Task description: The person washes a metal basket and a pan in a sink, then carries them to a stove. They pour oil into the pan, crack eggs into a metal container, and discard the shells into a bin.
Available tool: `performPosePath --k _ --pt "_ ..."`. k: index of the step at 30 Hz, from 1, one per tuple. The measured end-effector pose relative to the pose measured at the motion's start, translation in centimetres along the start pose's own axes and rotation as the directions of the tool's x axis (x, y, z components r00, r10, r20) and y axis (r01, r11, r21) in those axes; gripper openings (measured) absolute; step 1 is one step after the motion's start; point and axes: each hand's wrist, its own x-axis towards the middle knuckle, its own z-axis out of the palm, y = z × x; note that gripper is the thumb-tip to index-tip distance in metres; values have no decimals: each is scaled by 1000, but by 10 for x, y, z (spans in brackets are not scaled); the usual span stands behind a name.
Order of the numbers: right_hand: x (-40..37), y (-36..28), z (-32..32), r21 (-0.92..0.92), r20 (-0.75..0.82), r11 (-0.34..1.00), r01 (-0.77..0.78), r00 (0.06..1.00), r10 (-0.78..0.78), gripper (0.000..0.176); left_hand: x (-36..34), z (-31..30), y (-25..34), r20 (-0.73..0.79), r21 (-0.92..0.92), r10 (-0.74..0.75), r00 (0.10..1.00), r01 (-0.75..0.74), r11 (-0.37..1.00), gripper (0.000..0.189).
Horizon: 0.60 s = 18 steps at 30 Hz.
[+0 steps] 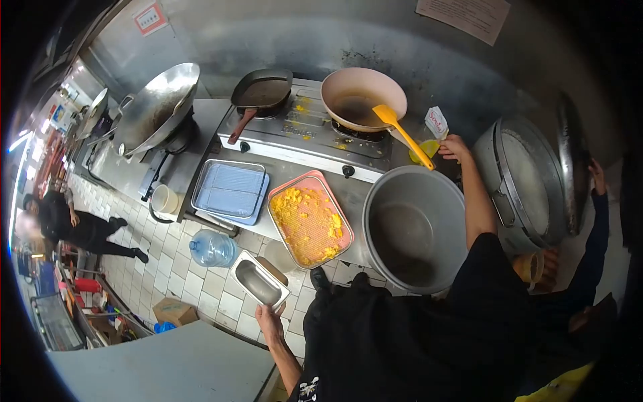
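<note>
Black shirt (402, 321) up close.
Left hand (270, 323) grips tin (260, 283), long side pointing ahead-left; spatula (407, 136) sits just left of right hand (455, 149), whose hold I can't tell.

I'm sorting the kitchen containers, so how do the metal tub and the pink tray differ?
The metal tub is silvery, while the pink tray is pink.
The metal tub shows no food inside; the pink tray holds scattered yellow food.
The metal tub is held by the left hand; the pink tray rests on the counter.
Both are roughly rectangular and open-topped.
</note>
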Motion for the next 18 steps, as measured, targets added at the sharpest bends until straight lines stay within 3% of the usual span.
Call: performPosePath --k 2,5,8,10,12,15,18 --pt "-3 1 -1 -8 -30 1000 10 1000 -10 40 7 -2 0 -42 -40 5 999 -6 999 24" --pt "-36 -21 -3 -290 -212 956 -46 977 -17 61 14 -3 8 -56 -33 -5 998 3 999 24" --pt "-47 -41 17 -696 -193 674 245 841 -505 60 21 -4 8 -58 -31 -18 998 17 999 25" --pt "-73 -63 55 -362 -47 871 331 927 -371 60 26 -10 8 -53 -29 -32 998 31 999 25" --pt "-78 -72 89 -106 196 982 156 971 -133 44 30 -8 12 -48 -13 -60 997 60 998 27" --pt "-65 -77 103 -100 449 990 99 893 -44 39 43 -6 17 3 11 -51 999 51 999 27" --pt "-83 -89 115 65 465 997 -35 885 1 21 55 -15 17 68 -14 -25 997 26 1000 27"
